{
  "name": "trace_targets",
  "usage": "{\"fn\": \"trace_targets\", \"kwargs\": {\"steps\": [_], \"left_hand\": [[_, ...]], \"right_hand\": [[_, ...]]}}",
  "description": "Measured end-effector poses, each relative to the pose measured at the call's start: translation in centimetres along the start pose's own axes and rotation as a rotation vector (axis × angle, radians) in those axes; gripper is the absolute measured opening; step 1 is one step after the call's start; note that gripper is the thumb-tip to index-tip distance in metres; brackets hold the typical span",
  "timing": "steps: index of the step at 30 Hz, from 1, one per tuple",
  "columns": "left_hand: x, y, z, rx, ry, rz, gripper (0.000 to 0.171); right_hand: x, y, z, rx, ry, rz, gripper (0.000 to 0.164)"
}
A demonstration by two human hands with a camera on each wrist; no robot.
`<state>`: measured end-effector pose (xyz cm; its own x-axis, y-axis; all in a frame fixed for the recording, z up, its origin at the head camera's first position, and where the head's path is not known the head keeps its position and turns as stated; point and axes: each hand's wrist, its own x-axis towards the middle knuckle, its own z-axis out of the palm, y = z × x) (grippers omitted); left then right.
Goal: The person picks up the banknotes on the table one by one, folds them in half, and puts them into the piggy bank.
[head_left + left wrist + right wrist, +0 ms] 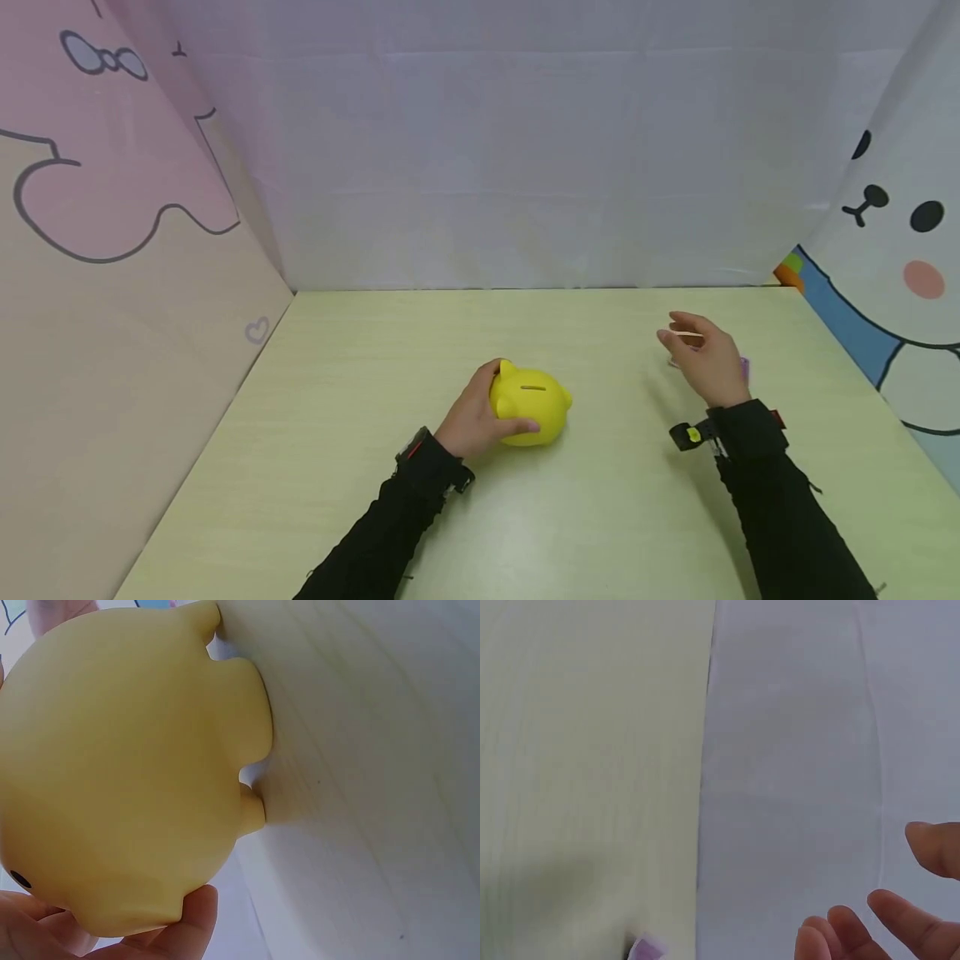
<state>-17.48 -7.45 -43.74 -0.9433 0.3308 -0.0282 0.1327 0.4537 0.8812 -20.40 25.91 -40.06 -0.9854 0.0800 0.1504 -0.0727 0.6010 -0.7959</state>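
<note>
A yellow piggy bank (536, 408) with a coin slot on top stands on the pale wooden table (585, 517). My left hand (474, 419) grips it from the left, thumb on the near side and fingers round the far side. In the left wrist view, its round body (127, 765) and stubby feet show, with fingertips at the snout. Off to the right, my right hand (708, 360) hovers with loosely bent fingers and nothing between them. Beneath it lies a small purple thing (745, 368), mostly hidden by the hand; a purple corner (648, 948) shows in the right wrist view.
A plain whitish cloth (525, 167) hangs along the table's back edge. Cloths with cartoon figures stand at the left side (112, 208) and the right side (900, 275).
</note>
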Motion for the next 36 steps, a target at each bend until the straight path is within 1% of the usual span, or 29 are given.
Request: {"fn": "trace_targets", "kwargs": {"steps": [4, 6, 13, 17, 20, 23, 28, 31, 36], "left_hand": [[0.1, 0.0, 0.0, 0.007, -0.001, 0.004, 0.097], [0.1, 0.0, 0.0, 0.005, 0.0, 0.002, 0.097], [0.0, 0.0, -0.2, -0.006, 0.002, 0.004, 0.096], [0.0, 0.1, -0.1, -0.006, -0.001, 0.006, 0.095], [0.1, 0.0, -0.1, -0.002, -0.005, 0.002, 0.096], [0.1, -0.1, 0.0, 0.002, -0.008, -0.004, 0.097], [0.1, -0.2, 0.0, -0.007, -0.003, -0.004, 0.099], [0.1, -0.2, 0.0, -0.009, 0.001, -0.001, 0.098], [0.0, -0.1, 0.0, -0.017, 0.005, -0.001, 0.097]], "right_hand": [[0.4, 2.0, -0.9, -0.001, 0.039, 0.128, 0.062], [0.6, 3.0, -1.2, -0.008, 0.061, 0.178, 0.063], [1.3, 5.7, -2.5, -0.029, 0.112, 0.275, 0.064], [1.9, 7.2, -3.5, -0.054, 0.111, 0.372, 0.066], [2.2, 8.1, -4.2, -0.088, 0.1, 0.445, 0.065], [2.3, 8.7, -4.7, -0.117, 0.085, 0.49, 0.064], [2.5, 9.3, -5.1, -0.17, 0.026, 0.516, 0.066], [2.6, 9.6, -5.1, -0.223, -0.026, 0.526, 0.069], [2.9, 10.0, -5.1, -0.287, -0.083, 0.539, 0.072]]}}
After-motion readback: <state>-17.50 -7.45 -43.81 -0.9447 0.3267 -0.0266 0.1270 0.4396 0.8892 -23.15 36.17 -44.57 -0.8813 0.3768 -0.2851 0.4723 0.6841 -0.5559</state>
